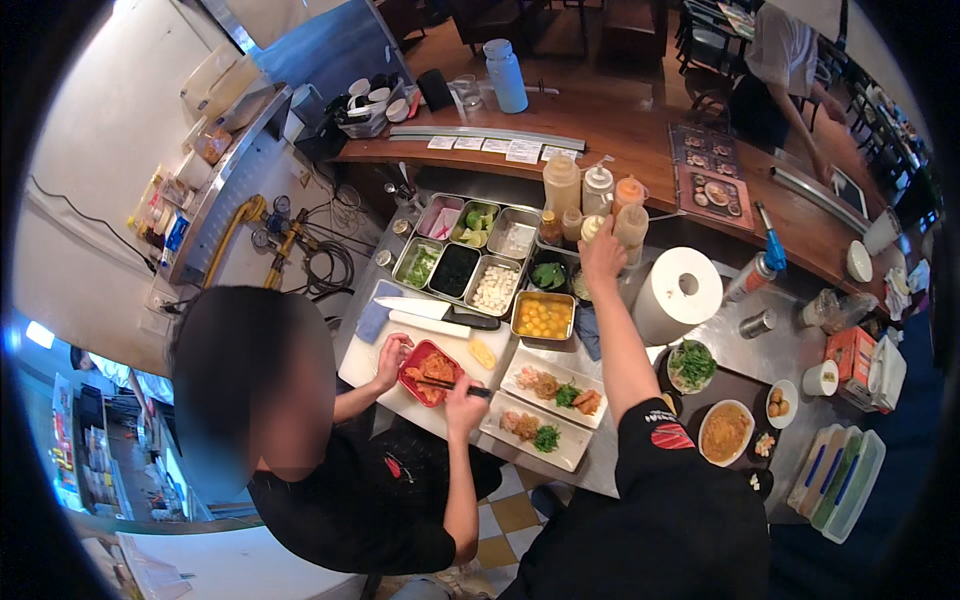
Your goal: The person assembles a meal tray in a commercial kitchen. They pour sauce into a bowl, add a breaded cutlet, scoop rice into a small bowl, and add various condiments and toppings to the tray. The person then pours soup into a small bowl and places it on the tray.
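Reaching forward across the counter, my right hand (603,262) closes around the upper part of a squeeze bottle (591,228) with pale yellow contents. Other squeeze bottles (562,185) stand close behind and beside it, one with an orange top (629,193). My left hand is out of the picture. Below my forearm lie two long white plates (563,447) bearing small heaps of garnish and greens. At my left a co-worker steadies a red bowl (432,372) of orange food with one hand and works in it with a dark-handled utensil (478,391).
Metal tubs hold limes (476,222), white cubes (494,286) and egg yolks (543,317). A knife (436,312) lies on the white cutting board (365,362). Right of my arm stand a paper towel roll (680,290), a blow torch (752,275) and a soup bowl (727,433).
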Demonstrator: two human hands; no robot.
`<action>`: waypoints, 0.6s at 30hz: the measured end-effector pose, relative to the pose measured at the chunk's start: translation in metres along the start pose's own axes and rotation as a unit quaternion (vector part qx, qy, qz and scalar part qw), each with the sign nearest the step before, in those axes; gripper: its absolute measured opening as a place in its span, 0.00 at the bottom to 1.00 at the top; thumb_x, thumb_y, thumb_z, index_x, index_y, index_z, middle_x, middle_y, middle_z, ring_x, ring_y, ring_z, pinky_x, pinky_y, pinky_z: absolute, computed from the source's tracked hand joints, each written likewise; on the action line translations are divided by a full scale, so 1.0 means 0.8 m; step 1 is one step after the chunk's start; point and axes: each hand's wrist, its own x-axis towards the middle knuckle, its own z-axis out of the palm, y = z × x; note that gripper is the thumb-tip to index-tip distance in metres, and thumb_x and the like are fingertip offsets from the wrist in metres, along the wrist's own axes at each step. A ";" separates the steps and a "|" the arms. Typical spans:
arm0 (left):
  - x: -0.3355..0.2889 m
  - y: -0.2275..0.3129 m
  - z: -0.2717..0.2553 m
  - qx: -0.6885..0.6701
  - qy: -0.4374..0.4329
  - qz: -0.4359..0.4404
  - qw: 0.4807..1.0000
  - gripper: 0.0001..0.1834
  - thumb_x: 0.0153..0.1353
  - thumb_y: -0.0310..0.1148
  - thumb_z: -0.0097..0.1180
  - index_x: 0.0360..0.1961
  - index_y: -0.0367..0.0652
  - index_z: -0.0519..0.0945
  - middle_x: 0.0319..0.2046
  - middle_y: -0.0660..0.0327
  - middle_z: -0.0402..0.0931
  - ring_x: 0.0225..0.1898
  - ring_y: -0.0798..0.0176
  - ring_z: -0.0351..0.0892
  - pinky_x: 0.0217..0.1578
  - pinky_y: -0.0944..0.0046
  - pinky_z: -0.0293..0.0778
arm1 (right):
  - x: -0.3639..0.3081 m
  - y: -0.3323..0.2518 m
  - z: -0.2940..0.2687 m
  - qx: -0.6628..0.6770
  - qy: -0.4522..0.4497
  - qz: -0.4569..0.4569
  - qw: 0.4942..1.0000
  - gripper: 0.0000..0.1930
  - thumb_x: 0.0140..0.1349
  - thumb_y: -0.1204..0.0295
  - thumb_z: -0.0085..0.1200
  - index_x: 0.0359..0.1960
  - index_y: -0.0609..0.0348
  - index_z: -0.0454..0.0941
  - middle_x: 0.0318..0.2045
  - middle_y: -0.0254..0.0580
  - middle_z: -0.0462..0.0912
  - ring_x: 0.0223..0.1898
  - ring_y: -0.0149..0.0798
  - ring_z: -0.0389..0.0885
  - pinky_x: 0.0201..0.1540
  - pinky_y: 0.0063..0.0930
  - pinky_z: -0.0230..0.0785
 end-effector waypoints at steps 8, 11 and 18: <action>0.111 -0.061 0.069 0.003 0.068 -0.036 0.997 0.17 0.74 0.34 0.50 0.27 0.38 0.70 0.18 0.42 0.80 0.11 0.56 0.77 0.15 0.65 0.78 | -0.031 0.019 -0.051 -0.004 0.135 -0.136 0.981 0.35 0.49 0.54 0.71 0.58 0.44 0.70 0.25 0.47 0.86 0.28 0.56 0.86 0.31 0.49 0.77; 0.106 -0.025 0.061 -0.009 0.054 -0.060 0.997 0.17 0.74 0.34 0.51 0.27 0.36 0.70 0.19 0.40 0.80 0.12 0.54 0.79 0.15 0.62 0.79 | -0.099 -0.006 -0.131 0.072 0.152 -0.166 0.972 0.34 0.48 0.53 0.72 0.56 0.44 0.72 0.24 0.45 0.85 0.25 0.52 0.86 0.28 0.45 0.77; -0.274 -0.334 -0.013 0.947 -0.101 -0.047 0.300 0.16 0.71 0.29 0.48 0.54 0.31 0.77 0.56 0.45 0.75 0.59 0.52 0.72 0.58 0.54 0.68 | -0.256 0.080 -0.445 0.385 -0.041 -0.272 0.881 0.34 0.37 0.71 0.79 0.49 0.54 0.74 0.31 0.30 0.85 0.33 0.20 0.82 0.25 0.14 0.69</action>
